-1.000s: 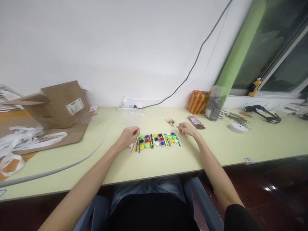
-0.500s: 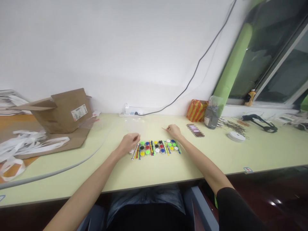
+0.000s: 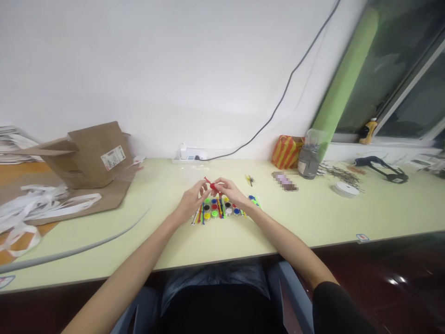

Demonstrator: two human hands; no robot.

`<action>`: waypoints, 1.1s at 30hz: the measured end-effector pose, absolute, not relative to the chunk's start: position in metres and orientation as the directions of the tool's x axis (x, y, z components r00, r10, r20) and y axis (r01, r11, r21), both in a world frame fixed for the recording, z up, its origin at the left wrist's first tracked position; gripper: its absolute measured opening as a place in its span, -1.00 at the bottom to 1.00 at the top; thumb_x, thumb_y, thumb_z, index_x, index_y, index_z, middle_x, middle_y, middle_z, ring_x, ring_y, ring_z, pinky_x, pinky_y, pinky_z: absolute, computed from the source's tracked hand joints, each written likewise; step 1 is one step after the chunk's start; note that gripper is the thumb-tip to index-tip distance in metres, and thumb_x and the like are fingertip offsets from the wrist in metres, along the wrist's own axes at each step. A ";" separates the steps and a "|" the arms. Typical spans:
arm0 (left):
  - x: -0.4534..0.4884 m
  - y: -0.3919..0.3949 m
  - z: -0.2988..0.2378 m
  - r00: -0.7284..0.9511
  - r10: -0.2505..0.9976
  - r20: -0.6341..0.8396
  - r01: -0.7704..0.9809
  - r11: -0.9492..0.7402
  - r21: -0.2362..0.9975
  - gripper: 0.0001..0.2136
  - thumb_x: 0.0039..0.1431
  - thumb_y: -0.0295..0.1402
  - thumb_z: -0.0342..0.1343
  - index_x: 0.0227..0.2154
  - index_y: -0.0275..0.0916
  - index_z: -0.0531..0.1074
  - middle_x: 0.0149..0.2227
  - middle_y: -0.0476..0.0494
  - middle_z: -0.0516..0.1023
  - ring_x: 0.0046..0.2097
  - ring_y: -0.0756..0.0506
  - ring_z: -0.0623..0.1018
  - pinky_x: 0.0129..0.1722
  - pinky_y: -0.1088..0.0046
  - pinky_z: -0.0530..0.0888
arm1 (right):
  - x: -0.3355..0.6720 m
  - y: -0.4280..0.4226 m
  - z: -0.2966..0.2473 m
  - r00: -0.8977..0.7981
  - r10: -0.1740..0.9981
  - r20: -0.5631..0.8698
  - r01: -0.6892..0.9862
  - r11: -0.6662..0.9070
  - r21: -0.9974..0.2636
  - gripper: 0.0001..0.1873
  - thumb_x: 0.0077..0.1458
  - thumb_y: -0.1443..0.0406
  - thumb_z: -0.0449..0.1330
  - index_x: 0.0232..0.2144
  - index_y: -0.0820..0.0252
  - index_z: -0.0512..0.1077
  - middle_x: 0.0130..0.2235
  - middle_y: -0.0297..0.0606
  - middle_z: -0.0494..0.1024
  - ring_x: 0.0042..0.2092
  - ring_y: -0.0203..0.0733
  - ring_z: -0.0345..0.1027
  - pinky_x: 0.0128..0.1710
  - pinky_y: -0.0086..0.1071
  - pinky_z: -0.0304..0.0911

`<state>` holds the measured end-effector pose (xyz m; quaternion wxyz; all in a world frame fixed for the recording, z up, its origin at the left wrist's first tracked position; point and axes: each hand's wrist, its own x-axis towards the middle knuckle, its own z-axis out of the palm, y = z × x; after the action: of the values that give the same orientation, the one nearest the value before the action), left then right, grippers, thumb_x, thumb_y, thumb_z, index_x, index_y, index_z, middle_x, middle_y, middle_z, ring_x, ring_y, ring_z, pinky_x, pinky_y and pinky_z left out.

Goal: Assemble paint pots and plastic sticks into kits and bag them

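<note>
My left hand [image 3: 190, 200] and my right hand [image 3: 229, 192] meet above the middle of the desk. Their fingertips pinch a thin red plastic piece [image 3: 210, 185] from both sides. Its exact shape is partly hidden by my fingers. Just below my hands lies a neat group of small round containers with coloured lids and coloured sticks [image 3: 218, 211], partly covered by my hands. A small bunch of thin sticks [image 3: 249, 180] lies beyond my right hand.
A phone with a blurred screen [image 3: 285, 181], a bottle of grey material [image 3: 308, 162], a striped orange bag [image 3: 287, 152] and a white tape roll [image 3: 346, 189] stand to the right. A cardboard box [image 3: 100, 155] and white plastic strips [image 3: 38, 204] are to the left.
My right hand has moved left from near the small bunch of sticks to meet my left hand. Both hands have risen over the coloured group and now hold the red piece.
</note>
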<state>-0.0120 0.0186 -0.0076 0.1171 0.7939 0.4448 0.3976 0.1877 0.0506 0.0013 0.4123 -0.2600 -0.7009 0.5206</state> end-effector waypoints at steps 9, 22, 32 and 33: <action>-0.005 0.014 -0.005 0.428 0.714 0.554 0.524 -0.695 0.491 -0.77 0.38 -0.21 -0.04 -0.15 -0.21 0.44 -0.24 -0.12 0.45 -0.22 -0.08 0.45 -0.20 0.38 0.40 | 0.184 0.035 -0.013 -0.534 0.811 0.239 -0.118 0.209 -0.971 -0.52 0.09 -0.09 0.24 -0.17 0.14 0.31 -0.45 -0.33 0.53 -0.42 -0.22 0.41 -0.38 -0.37 0.29; -0.008 0.014 -0.007 0.427 0.752 0.502 0.577 -0.654 0.488 -0.85 0.21 -0.24 0.15 -0.31 -0.20 0.35 -0.37 0.02 0.39 -0.36 -0.02 0.39 -0.35 0.44 0.31 | 0.191 0.015 -0.003 -0.508 0.687 0.519 0.352 0.716 -0.603 -0.86 0.28 0.23 0.04 -0.29 0.11 0.37 -0.31 -0.26 0.52 -0.28 -0.19 0.36 -0.20 -0.34 0.23; -0.004 0.011 -0.003 0.524 0.662 0.535 0.549 -0.744 0.382 -0.89 0.30 -0.29 0.05 -0.21 -0.19 0.40 -0.21 -0.12 0.43 -0.18 -0.10 0.45 -0.18 0.38 0.38 | 0.189 0.022 -0.012 -0.488 0.763 0.425 0.129 0.544 -0.829 -0.86 0.17 0.18 0.09 -0.27 0.09 0.22 -0.38 -0.37 0.47 -0.36 -0.24 0.33 -0.33 -0.39 0.25; -0.003 0.010 -0.003 0.525 0.660 0.537 0.551 -0.745 0.376 -0.88 0.32 -0.27 0.03 -0.22 -0.20 0.37 -0.22 -0.12 0.42 -0.19 -0.10 0.44 -0.18 0.38 0.38 | 0.187 0.022 -0.011 -0.493 0.767 0.411 0.096 0.517 -0.850 -0.84 0.18 0.17 0.09 -0.27 0.09 0.21 -0.40 -0.39 0.44 -0.39 -0.26 0.30 -0.36 -0.40 0.22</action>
<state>-0.0030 0.0102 -0.0034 0.0799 0.8696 0.3480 0.3409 0.1875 0.0218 -0.0113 0.4171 -0.2820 -0.7647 0.4022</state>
